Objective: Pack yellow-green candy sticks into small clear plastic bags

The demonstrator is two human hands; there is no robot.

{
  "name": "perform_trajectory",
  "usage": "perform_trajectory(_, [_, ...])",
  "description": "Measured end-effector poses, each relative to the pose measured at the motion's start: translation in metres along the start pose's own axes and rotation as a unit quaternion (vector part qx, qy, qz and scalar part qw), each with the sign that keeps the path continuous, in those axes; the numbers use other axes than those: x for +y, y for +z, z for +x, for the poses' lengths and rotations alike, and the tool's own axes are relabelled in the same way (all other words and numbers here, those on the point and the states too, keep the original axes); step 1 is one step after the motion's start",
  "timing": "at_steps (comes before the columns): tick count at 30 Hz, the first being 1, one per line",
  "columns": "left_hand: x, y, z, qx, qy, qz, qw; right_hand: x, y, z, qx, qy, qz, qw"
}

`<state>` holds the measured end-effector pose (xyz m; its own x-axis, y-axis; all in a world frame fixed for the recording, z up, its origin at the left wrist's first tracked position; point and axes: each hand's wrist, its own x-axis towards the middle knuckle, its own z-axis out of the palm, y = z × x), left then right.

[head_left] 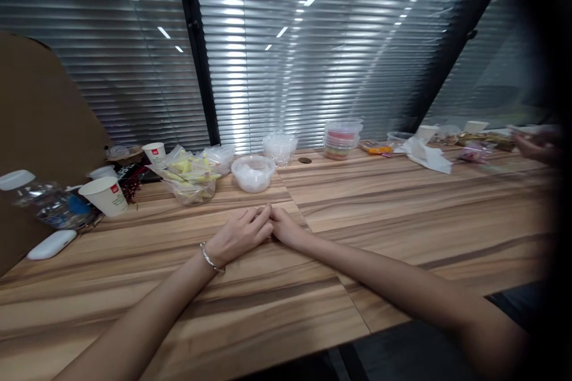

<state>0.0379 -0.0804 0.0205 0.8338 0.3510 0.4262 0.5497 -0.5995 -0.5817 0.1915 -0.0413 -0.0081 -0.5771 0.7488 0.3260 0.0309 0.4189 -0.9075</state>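
Note:
Both hands meet on the wooden table (339,214), a little in front of a clear plastic bowl (253,175). My left hand (241,233), with a silver bracelet (210,258) at the wrist, lies with closed fingers against the fingers of my right hand (286,228). The right hand is closed too, its fingertips partly hidden behind the left. No object shows between them. Nearest on the left side is a plastic tub (192,190) heaped with small yellow-and-clear packets.
At left are a paper cup (106,195), a lying plastic bottle (53,205) and a white case (52,245). Stacked containers (342,140), an orange packet (375,147) and a white tissue (428,155) line the back. Another person's hand (538,144) is at far right.

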Motion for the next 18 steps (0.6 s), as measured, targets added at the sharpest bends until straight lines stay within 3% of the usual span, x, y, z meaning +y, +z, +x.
perform_trajectory(11, [0.000, -0.006, 0.001, -0.014, -0.016, -0.003, 1.000, 0.018, -0.004, 0.006, 0.066, 0.027, 0.051, 0.996])
perform_trajectory(18, [0.000, -0.003, -0.002, 0.004, -0.036, -0.025, 0.999, 0.020, -0.004, 0.006, 0.058, 0.028, 0.112, 0.992])
